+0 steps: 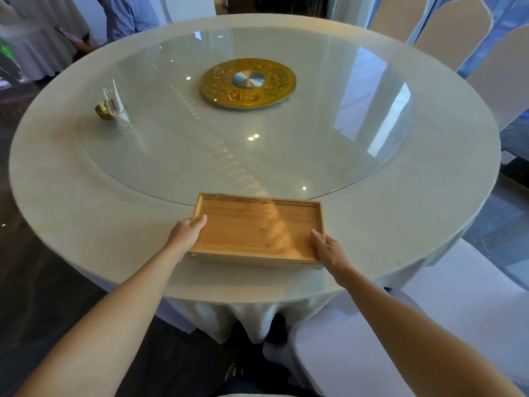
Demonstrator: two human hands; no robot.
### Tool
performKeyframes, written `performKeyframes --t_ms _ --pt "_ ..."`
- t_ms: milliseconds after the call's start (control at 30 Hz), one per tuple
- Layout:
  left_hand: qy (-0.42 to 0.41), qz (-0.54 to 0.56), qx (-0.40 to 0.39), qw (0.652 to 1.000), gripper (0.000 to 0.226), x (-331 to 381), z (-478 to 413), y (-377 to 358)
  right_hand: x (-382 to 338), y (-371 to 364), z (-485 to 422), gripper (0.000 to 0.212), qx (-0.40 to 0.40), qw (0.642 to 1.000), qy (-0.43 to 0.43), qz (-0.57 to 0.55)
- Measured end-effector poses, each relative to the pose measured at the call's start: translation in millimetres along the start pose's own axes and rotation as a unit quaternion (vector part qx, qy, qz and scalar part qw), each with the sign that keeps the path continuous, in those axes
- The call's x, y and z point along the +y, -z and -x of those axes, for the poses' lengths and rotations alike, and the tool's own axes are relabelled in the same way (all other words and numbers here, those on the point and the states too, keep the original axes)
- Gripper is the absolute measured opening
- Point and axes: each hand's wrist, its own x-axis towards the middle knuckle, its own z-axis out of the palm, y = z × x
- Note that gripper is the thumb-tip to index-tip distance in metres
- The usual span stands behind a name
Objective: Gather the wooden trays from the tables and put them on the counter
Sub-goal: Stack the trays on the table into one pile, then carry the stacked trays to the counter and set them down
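A rectangular wooden tray point(246, 227) with a low rim sits near the front edge of a round white-clothed table point(71, 213). Its far edge overlaps the rim of the glass turntable. My left hand point(186, 233) grips the tray's left short side, thumb over the rim onto the inside. On the opposite short side, near the front corner, my right hand point(329, 250) holds the tray with its thumb laid inside. The tray holds nothing.
A large glass turntable point(329, 144) with a gold centre disc point(247, 84) covers the table's middle. A gold holder with a folded napkin point(111, 106) stands at the left. Covered chairs point(452, 35) ring the far right; one white chair point(400, 339) is beside me. A person sits at the far left.
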Motion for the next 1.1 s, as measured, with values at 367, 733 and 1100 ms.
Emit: performKeyframes --t_ms 367,733,1100 --pt "-0.157 -0.116 -0.175 0.965 0.045 89 1 -91 26 78 58 0.059 0.249 0.965 -0.068 -0.053" --pt "-0.345 -0.179 -0.401 0.83 0.056 174 132 -210 79 112 249 0.046 0.547 0.803 -0.168 -0.164" --pt "-0.441 -0.209 -0.558 0.671 0.052 178 372 -296 136 132 471 0.04 0.714 0.636 -0.188 -0.225"
